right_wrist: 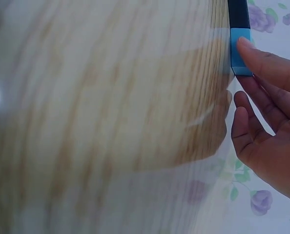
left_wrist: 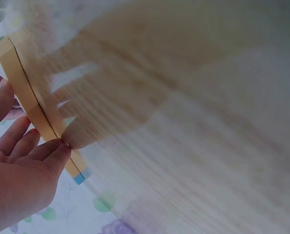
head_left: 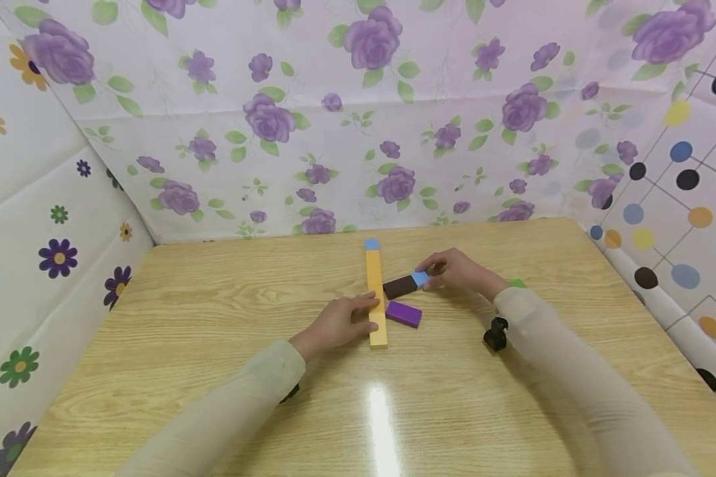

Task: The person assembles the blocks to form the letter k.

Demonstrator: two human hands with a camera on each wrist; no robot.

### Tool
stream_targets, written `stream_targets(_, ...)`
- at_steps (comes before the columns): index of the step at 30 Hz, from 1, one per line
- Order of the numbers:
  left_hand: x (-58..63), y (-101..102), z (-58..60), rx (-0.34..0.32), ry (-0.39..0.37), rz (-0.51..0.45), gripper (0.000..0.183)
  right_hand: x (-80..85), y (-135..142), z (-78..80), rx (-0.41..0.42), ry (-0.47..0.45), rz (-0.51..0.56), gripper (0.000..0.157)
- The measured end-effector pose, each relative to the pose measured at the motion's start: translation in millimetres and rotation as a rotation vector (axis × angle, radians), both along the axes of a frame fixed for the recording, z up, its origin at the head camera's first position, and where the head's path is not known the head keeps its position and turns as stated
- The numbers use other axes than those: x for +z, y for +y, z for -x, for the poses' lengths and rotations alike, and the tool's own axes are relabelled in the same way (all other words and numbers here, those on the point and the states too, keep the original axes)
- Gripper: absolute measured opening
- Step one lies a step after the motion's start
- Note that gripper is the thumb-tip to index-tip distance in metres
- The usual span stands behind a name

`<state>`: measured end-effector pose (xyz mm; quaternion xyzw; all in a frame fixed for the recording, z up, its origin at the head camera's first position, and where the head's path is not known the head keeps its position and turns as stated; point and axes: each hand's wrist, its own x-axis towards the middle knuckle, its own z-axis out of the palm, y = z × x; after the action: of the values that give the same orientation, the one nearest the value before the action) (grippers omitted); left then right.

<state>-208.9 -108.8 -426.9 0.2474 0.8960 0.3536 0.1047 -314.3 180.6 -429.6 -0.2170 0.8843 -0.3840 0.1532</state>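
A long, narrow row of blocks [head_left: 374,268] lies across the middle of the table, in orange and yellow shades with a blue far end. My left hand [head_left: 341,321] is on its left side, with thumb and fingertips resting on the yellow part [left_wrist: 25,80]. To the right of the row, a black block [head_left: 400,287] lies at a slant, its left end close to the row. A light blue block [right_wrist: 241,51] meets its other end, and my right hand [head_left: 453,270] pinches this blue block between thumb and fingers.
A purple block [head_left: 404,314] lies below the black one, close to the row. Part of a green piece [head_left: 518,283] shows behind the right wrist. Flowered cloth [head_left: 334,132] hangs along the back edge of the wooden table [head_left: 215,331], with patterned cloth at both sides.
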Motion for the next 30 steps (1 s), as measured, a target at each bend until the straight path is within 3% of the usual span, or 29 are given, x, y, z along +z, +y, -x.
stream_targets(16,-0.2,-0.2,1.2,-0.002,0.009,0.003,0.050,0.2,0.2,1.5,-0.017,-0.021,-0.007,0.038)
stream_targets(23,0.4,-0.4,2.1,-0.006,0.014,0.004,0.050,6.8,4.5,3.3,-0.006,0.031,-0.031,0.043)
stream_targets(30,-2.2,0.0,1.7,-0.006,0.020,0.008,0.050,11.0,15.7,0.4,-0.023,0.093,0.015,0.043)
